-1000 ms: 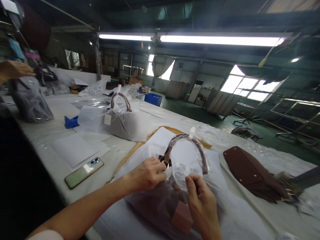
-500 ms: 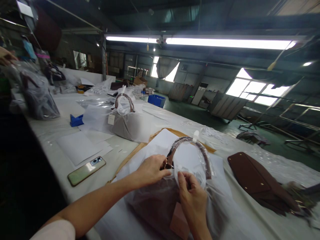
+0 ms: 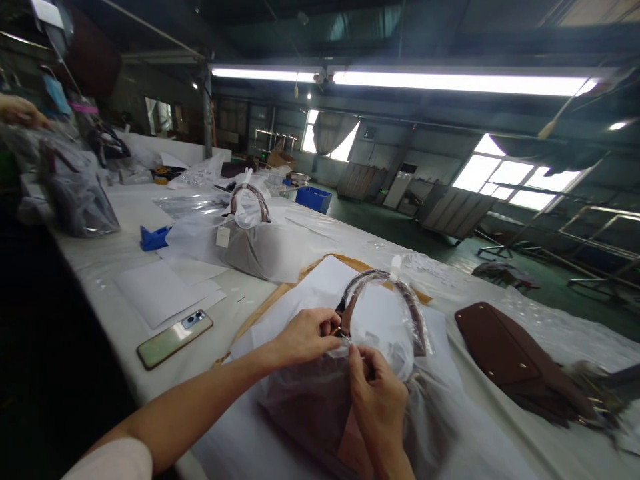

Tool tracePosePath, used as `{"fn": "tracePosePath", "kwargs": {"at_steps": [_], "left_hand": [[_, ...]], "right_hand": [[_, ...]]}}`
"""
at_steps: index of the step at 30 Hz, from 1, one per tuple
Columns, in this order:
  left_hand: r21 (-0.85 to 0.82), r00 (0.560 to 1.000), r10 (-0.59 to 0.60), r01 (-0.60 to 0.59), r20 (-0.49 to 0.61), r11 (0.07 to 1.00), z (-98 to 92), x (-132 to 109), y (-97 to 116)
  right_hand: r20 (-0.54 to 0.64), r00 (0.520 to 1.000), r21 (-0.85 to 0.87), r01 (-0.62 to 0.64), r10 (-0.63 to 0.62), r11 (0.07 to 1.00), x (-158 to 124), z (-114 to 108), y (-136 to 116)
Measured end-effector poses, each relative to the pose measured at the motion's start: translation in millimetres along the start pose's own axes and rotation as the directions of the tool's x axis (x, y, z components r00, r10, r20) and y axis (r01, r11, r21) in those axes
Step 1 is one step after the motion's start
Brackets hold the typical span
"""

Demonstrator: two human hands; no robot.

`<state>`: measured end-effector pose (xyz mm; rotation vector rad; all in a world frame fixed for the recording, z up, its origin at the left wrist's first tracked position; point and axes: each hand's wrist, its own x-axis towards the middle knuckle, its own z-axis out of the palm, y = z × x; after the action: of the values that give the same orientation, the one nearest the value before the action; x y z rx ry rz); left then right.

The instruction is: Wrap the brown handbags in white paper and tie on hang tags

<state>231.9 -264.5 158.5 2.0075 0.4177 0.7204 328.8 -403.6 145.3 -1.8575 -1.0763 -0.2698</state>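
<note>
In front of me stands a brown handbag (image 3: pixel 300 407) inside a translucent white wrapping, its upright handles (image 3: pixel 360 283) covered in clear film. My left hand (image 3: pixel 320 332) is closed at the base of the left handle, thumb and fingers pinching by its metal ring. Just right of it, my right hand (image 3: pixel 379 383) pinches a thin white strand (image 3: pixel 349 342) near that ring; whether it is cord or film is hard to see. A pinkish-brown card (image 3: pixel 353 440) lies against the bag's front, partly hidden by my right wrist.
A second wrapped handbag (image 3: pixel 260 247) with a white tag (image 3: pixel 223 237) stands farther back. To the left lie a phone (image 3: pixel 175 339), white sheets (image 3: pixel 157 293) and a blue object (image 3: pixel 154 238). A brown bag (image 3: pixel 515 360) lies at right. Another person's hand (image 3: pixel 23 112) is over a wrapped bag (image 3: pixel 80 190).
My right hand has shifted slightly left and its fingertips have come closer to my left hand. The handles lean a little more to the right. My left hand stays at the handle base.
</note>
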Motion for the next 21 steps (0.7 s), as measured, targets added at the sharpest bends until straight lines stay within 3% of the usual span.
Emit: {"fn": "tracePosePath", "kwargs": {"at_steps": [7, 12, 15, 18, 21], "left_hand": [[0.078, 0.975, 0.085, -0.103, 0.205, 0.992, -15.3, 4, 6], [0.065, 0.986, 0.002, -0.013, 0.165, 0.998, -19.8, 6, 8], [0.074, 0.975, -0.038, 0.022, 0.221, 0.997, -25.1, 8, 6], [0.134, 0.963, -0.070, 0.035, 0.261, 0.990, -30.7, 7, 9], [0.374, 0.991, 0.017, -0.067, 0.134, 0.925, -32.4, -1, 24]], "right_hand": [[0.086, 0.996, 0.034, -0.036, 0.033, 0.999, 8, 13, -4], [0.099, 0.990, 0.078, -0.106, 0.098, 0.991, 12, 15, -4], [0.148, 0.980, 0.180, -0.162, 0.136, 0.970, 14, 10, -4], [0.264, 0.941, 0.371, -0.300, 0.209, 0.879, 16, -3, -4], [0.414, 0.870, 0.507, -0.464, 0.267, 0.726, 17, -22, -2]]}}
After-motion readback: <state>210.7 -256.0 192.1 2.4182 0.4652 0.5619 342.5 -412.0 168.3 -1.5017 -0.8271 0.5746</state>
